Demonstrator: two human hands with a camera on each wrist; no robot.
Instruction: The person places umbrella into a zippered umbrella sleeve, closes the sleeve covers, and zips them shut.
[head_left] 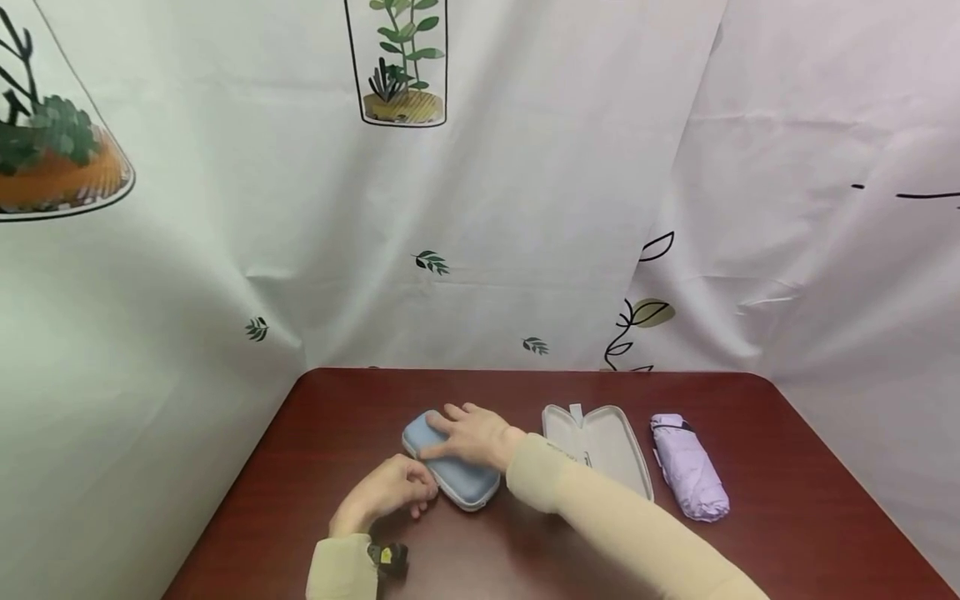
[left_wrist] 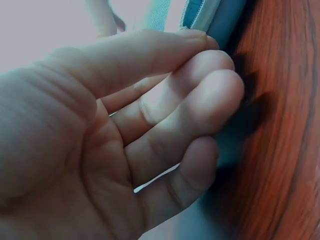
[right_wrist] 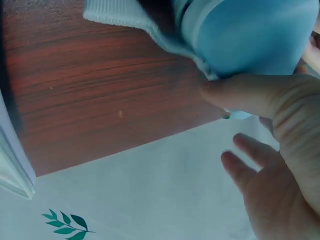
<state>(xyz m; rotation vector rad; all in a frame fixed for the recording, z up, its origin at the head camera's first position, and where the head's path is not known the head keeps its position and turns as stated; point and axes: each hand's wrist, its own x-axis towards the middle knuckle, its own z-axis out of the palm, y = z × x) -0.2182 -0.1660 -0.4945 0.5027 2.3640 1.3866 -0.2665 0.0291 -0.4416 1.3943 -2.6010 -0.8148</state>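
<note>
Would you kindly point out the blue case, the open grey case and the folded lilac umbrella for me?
blue case (head_left: pixel 467 485): head view, on its lid near the front end.
open grey case (head_left: pixel 609 446): head view, on its inner lining.
folded lilac umbrella (head_left: pixel 690 468): head view, mid canopy.

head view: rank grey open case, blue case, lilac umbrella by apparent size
1. Grey open case, though the sleeve covers part of it.
2. Blue case and lilac umbrella look about alike; the right hand hides part of the blue case, so no ranking between them.
</note>
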